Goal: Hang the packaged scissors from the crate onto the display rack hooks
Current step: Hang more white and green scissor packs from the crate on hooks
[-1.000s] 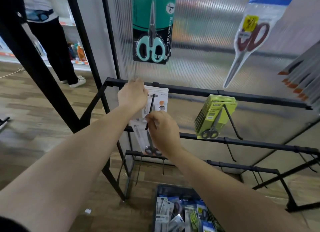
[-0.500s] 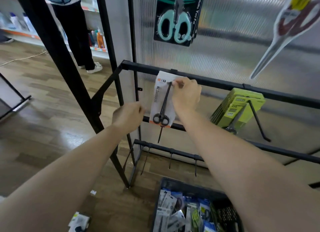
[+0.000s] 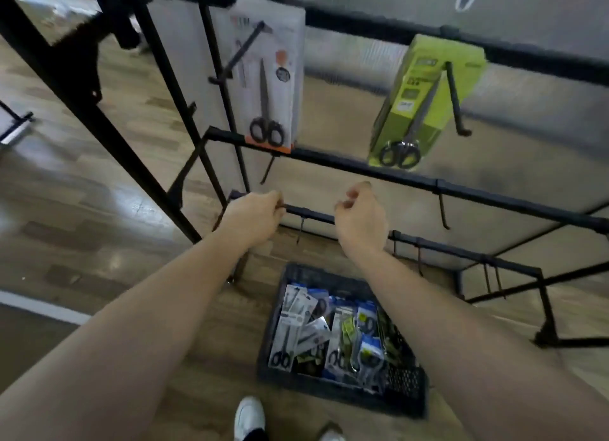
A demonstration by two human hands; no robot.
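A: Start at your left hand (image 3: 253, 214). It is down at the lowest black metal rail (image 3: 309, 213) with its fingers curled. Whether they pinch the rail or only brush it, I cannot tell.

B: Above it, one white card pack of black-handled scissors (image 3: 273, 78) already hangs on a slanted black hook (image 3: 242, 51), so you are between packs, not mid-hang.

A: Your right hand (image 3: 361, 219) agrees. Its fingers are loosely curled and hold nothing, and it hovers near that same low rail.

B: The stock is below you. The dark plastic mesh crate (image 3: 403, 379) sits on the wooden floor under your forearms, and many packaged scissors (image 3: 290, 328) lie jumbled inside it.

A: I judge the step is reaching for the next pack. Drop one hand into the crate and lift a single pack by its top edge, so the hang hole stays clear.

B: To the right, a stack of lime-green scissor packs (image 3: 425, 94) fills one hook, and a bare hook (image 3: 443, 210) hangs from the middle rail. Match the pack to its kind, line the hole up with the hook tip and slide it on.
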